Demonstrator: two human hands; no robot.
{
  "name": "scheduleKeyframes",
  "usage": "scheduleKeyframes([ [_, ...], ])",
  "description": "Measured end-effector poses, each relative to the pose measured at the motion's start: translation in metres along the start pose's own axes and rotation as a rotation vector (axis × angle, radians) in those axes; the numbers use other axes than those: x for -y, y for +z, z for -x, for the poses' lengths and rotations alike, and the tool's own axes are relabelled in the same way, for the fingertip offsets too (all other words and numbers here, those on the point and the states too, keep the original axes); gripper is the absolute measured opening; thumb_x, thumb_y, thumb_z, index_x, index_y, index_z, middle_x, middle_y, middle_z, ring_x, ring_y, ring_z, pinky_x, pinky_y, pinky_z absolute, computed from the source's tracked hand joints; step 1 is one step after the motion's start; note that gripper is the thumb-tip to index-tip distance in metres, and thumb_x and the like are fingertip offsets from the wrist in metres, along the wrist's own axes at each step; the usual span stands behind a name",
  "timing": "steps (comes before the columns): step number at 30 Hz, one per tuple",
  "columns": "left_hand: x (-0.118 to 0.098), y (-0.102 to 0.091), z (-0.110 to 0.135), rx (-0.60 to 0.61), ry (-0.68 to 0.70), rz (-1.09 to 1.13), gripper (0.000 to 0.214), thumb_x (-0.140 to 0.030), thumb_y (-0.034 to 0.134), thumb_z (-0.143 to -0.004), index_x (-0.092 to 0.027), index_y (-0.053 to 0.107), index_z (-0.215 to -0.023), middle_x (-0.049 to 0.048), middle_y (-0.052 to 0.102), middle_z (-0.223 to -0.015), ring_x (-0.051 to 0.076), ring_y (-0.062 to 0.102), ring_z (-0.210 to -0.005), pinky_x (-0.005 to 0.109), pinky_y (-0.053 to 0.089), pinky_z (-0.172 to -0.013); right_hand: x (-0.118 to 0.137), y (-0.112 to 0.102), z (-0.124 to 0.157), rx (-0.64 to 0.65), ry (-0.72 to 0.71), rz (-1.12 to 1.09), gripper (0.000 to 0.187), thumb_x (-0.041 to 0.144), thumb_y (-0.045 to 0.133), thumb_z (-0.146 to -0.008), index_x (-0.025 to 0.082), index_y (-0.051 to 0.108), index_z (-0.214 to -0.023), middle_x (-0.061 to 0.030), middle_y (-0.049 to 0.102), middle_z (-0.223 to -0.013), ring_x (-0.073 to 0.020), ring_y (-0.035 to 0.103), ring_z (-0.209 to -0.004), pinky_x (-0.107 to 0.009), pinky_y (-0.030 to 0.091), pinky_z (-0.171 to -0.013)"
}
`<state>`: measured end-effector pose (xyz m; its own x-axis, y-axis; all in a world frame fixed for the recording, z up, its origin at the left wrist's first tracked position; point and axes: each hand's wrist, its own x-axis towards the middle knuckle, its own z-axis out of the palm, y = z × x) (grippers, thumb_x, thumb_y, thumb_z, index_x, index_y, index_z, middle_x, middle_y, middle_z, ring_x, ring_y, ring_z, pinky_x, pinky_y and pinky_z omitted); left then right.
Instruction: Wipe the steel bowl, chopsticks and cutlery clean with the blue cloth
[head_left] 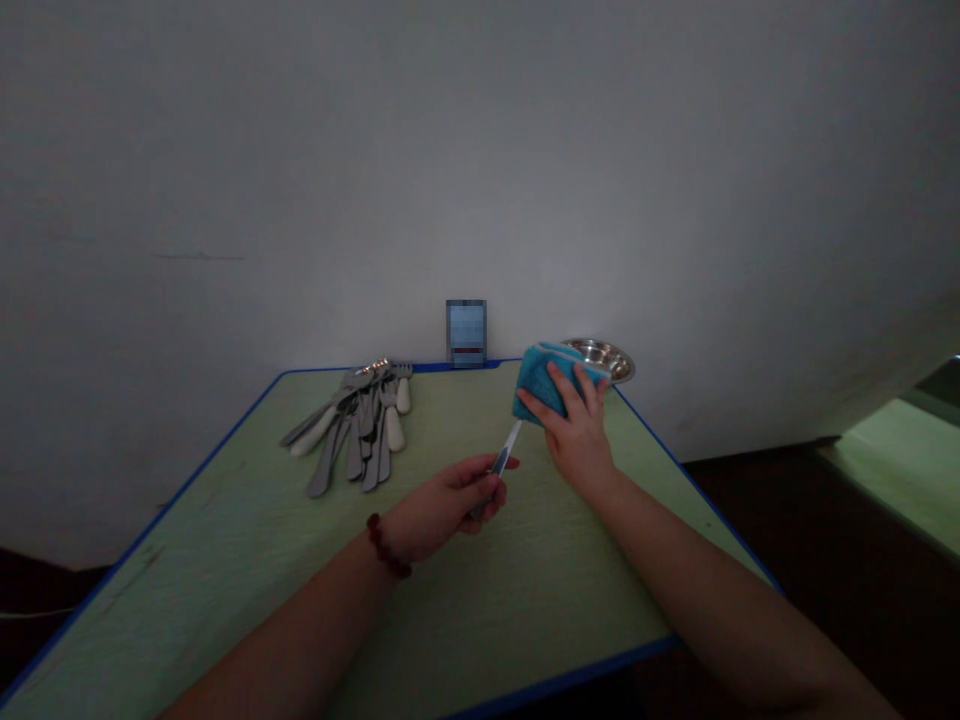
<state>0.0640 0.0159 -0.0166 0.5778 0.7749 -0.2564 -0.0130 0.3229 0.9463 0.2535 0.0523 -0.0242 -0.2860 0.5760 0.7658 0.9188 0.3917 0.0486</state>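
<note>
Just below the centre of the frame, the person's left hand (pixel 450 500) has its fingers and thumb clamped on a slim metal utensil (pixel 511 440), which slants up and to the right. Its far end disappears under a folded blue cloth (pixel 536 388) right of centre, so from here I can't make out what sort of utensil it is. The right hand (pixel 581 440) grips that cloth, fingers spread across its face. A reddish beaded bracelet (pixel 388 548) circles the left wrist. Left of centre, forks and other cutlery lie in a loose pile (pixel 367 425), some handles white, most grey. A shiny metal bowl (pixel 616 362) sits at the table's far right corner, partly hidden behind the cloth. A blurred, screen-like device (pixel 466 335) stands upright near mid-frame, at the back edge of the pale green, blue-rimmed table (pixel 562 600).
</note>
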Motion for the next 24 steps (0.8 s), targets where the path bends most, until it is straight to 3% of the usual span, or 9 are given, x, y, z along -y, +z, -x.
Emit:
scheduleKeyframes([
  [15, -0.003, 0.001, 0.001, -0.015, 0.016, 0.074, 0.037, -0.032, 0.055, -0.072, -0.017, 0.049, -0.105, -0.0026, 0.045, -0.065, 0.004, 0.033, -0.049, 0.019, 0.014, -0.04, 0.009, -0.002, 0.001, 0.025, -0.131, -0.074, 0.04, 0.013, 0.039, -0.081, 0.031, 0.046, -0.115, -0.0014, 0.045, -0.125, -0.0237, 0.017, -0.126, -0.054, 0.016, -0.098],
  [24, -0.004, 0.001, -0.001, -0.097, 0.048, 0.134, 0.021, -0.034, 0.06, -0.068, -0.017, 0.049, -0.075, -0.0021, 0.048, -0.067, 0.004, 0.037, -0.052, 0.016, 0.016, -0.038, 0.017, -0.004, 0.004, 0.069, -0.224, -0.124, 0.041, 0.015, 0.039, -0.081, 0.035, 0.043, -0.117, 0.0012, 0.045, -0.125, -0.022, 0.021, -0.125, -0.054, 0.01, -0.099],
])
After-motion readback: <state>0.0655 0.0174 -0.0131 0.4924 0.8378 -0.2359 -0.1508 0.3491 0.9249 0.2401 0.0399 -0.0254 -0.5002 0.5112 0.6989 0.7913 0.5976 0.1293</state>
